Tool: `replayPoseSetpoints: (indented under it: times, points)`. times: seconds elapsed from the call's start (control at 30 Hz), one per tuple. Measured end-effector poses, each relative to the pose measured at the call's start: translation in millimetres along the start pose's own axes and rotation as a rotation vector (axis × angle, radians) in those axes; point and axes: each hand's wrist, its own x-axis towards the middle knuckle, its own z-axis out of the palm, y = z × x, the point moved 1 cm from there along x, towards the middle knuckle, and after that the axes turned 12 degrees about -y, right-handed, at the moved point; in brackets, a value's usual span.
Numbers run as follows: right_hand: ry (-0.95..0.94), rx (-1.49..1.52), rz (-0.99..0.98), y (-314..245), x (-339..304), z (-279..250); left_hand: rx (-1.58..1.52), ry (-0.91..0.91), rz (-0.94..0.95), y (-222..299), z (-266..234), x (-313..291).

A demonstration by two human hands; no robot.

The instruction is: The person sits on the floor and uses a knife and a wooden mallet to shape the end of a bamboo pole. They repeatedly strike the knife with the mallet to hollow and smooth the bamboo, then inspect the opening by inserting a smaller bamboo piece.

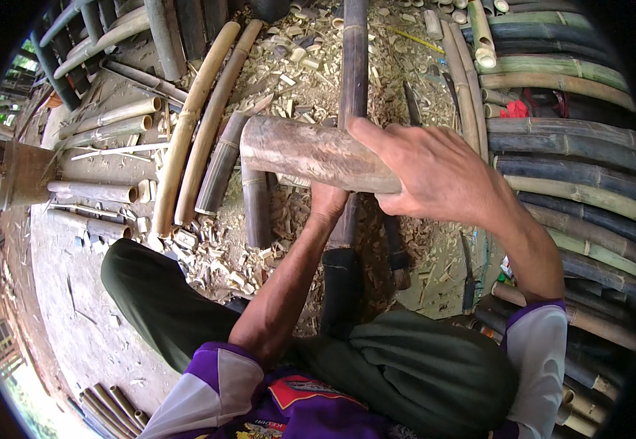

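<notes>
My right hand (pixel 435 172) is closed round the right end of a thick, short wooden block (pixel 311 154), brown with pale worn patches. The block lies crosswise in front of me, above a dark bamboo pole (pixel 354 66) that runs away from me between my legs. My left hand (pixel 325 197) reaches in under the block's near side. Its fingers are hidden behind the wood, so what it holds cannot be made out. Just left of that hand, a short dark bamboo piece (pixel 257 212) lies on the ground.
Wood chips (pixel 289 66) cover the ground. Long pale bamboo poles (pixel 199 117) lie to the left, beside a shorter dark bamboo length (pixel 221 164). Stacked bamboo poles (pixel 567 172) fill the right side. A long blade-like tool (pixel 468 274) lies right of my knee.
</notes>
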Motion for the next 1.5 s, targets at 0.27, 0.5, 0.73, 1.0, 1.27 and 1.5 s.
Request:
replayPoseSetpoints:
  times: [0.27, 0.5, 0.73, 1.0, 1.27, 1.5]
  points:
    - [0.425, 0.283, -0.233, 1, -20, 17, 0.178, -0.147, 0.089, -18, 2, 17]
    - [0.514, 0.734, -0.088, 67, 1, 94, -0.196, 0.0, 0.037, 8, -7, 39]
    - [0.586, 0.855, 0.459, 155, 3, 251, -0.506, 0.11, -0.087, 22, -37, 29]
    - [0.668, 0.992, 0.034, 103, 15, 246, -0.409, -0.254, -0.477, 4, 79, 19]
    - [0.806, 0.804, 0.642, 232, 0, 289, -0.1, -0.325, -0.363, -23, 55, -24]
    - [0.848, 0.527, 0.659, 186, 35, 260, 0.155, -0.091, -0.304, -41, -31, -57]
